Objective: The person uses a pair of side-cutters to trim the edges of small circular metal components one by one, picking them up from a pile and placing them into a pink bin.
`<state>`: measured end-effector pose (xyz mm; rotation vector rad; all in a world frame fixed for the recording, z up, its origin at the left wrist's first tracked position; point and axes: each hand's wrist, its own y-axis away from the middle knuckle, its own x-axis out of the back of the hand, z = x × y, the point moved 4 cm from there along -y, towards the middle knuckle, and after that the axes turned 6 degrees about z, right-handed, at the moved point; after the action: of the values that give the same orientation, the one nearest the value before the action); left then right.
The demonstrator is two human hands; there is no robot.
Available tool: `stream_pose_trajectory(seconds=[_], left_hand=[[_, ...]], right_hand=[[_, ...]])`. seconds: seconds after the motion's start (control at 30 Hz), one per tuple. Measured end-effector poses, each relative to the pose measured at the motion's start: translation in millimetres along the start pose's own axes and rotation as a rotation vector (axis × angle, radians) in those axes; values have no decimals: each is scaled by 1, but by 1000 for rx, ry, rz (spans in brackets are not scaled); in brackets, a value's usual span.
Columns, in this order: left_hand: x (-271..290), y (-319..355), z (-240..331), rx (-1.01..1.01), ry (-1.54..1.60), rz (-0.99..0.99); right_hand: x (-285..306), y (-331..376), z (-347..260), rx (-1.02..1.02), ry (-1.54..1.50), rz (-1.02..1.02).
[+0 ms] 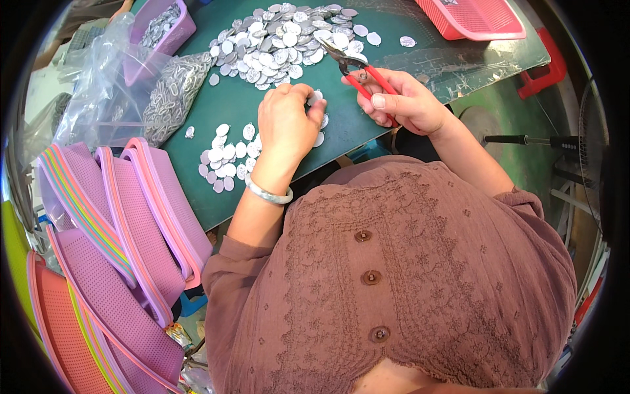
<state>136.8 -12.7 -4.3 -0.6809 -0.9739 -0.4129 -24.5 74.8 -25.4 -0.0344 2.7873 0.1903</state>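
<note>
Left hand (287, 118): knuckles up, fingers curled, thumb and forefinger pinching one silver oval disc (317, 97); pale bangle (268, 195) on the wrist. Right hand (405, 98): closed round the red handles of one pair of pliers (353, 80), metal nose pointing up and leftward, the tips over the edge of the main heap. Main heap of silver oval discs (279, 46): on the green desk (351, 136), just beyond the left hand. Smaller scatter of like discs (226, 154): left of the left wrist, nearer the body, a few more beneath and beside that hand. Loose disc (407, 42): beyond the right hand. Clear plastic bag (98, 88) with silver metal links (176, 98): left of the left hand. Purple basket (177, 41), holding small silver pieces: farther out, beyond the bag. Pinkish-red basket (491, 35): beyond and right of the right hand. Stacked, perforated baskets (146, 226), mostly purple: left of the left forearm.
</note>
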Motion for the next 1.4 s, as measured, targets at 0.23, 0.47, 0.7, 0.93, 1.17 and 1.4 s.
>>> stream_pose_trajectory(seconds=[0.23, 0.47, 0.7, 0.93, 1.17, 1.4], left_hand=[[12, -11, 0, 285, -5, -167], [24, 0, -24, 190, 80, 74], [19, 13, -16, -49, 96, 3], [29, 15, -9, -15, 194, 17], [24, 15, -3, -233, 90, 8], [21, 12, -5, -274, 190, -146]], right_hand=[[1, 0, 0, -2, 17, -10], [-1, -1, -3, -3, 4, -28], [-3, -2, -2, -20, -6, 6], [-2, -3, -1, -21, 0, -1], [-4, -4, -3, -23, 8, 1], [-3, -2, -3, -19, -24, 6]])
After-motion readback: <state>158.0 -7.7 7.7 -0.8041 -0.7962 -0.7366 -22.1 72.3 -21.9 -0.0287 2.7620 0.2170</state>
